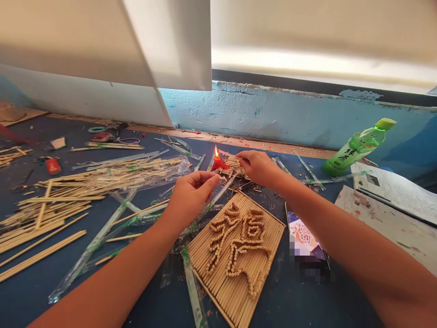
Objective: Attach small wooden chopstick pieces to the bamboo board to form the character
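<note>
One panel (pixel 223 284), one candle (pixel 220 162) (one bottle (pixel 355 148))

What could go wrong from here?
The lit red candle burns close to the left hand and right hand, so fingers might get burned. Clear plastic wrappers and loose wooden sticks lie nearby and could catch if it tips. A forearm might also brush the wooden panel, perhaps loosening its raised pieces.
</note>
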Available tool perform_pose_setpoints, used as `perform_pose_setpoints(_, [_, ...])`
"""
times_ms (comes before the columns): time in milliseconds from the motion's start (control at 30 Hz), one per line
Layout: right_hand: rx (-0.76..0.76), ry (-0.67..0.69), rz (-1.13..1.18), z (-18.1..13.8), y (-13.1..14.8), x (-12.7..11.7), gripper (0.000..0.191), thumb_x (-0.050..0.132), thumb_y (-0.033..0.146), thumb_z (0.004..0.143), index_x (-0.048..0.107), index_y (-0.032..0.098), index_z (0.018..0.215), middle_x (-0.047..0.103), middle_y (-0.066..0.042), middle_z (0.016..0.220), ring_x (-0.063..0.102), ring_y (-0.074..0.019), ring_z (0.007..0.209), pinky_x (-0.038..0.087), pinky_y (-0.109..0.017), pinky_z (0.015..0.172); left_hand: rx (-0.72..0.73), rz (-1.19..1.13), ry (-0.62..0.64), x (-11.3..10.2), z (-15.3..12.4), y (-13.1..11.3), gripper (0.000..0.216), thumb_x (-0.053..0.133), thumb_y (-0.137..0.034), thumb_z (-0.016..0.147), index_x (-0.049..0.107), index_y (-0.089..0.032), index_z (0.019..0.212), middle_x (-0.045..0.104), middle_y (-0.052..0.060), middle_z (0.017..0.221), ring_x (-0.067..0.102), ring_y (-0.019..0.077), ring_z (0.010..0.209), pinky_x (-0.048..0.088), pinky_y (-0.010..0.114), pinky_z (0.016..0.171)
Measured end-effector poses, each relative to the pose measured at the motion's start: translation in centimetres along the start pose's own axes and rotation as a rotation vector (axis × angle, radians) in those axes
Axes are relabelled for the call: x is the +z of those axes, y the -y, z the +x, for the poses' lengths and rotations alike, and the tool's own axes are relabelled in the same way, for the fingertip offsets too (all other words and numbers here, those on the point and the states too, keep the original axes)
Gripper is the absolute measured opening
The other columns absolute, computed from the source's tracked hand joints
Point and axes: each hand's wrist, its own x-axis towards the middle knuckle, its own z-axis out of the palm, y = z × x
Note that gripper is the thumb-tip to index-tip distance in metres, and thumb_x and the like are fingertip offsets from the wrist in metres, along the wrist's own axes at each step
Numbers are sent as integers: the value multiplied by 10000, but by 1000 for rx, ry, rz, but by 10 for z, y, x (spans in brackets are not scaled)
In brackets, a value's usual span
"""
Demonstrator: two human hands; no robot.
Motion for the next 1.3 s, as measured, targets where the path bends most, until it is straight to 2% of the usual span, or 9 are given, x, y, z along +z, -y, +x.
perform_pose_setpoints(200, [-8,-13,1,0,-2,4,324,441,209,951,714,178,1123,731,-136,1144,633,-268,1043,421,-366,848,11,11,-4,0,1,0,285,711,-463,837,705,-184,895,575,-31,582,490,116,501,378,231,482])
perform_pose_setpoints(700, [-11,-1,-6,2,-2,0,297,446,202,942,739,172,979,750,-112,918,608,-203,774,364,-334,685,-4,33,-11,1,1,0,270,712,-468,838,717,-198,842,580,-29,582,489,113,487,385,233,475])
perform_pose_setpoints(1133, [-7,-13,16,1,-6,3,275,457,195,935,731,180,935,737,-95,874,567,-183,721,337,-329,658,-10,38,-21,2,3,3,291,721,-477,834,720,-187,832,578,-35,568,481,100,470,350,219,452])
perform_pose_setpoints(1300, [-1,-8,21,0,-6,2,294,441,221,953,710,179,841,720,-95,819,532,-177,685,325,-335,652,-11,32,-26,3,3,2,296,725,-482,826,719,-186,822,587,-29,571,480,104,468,358,222,451])
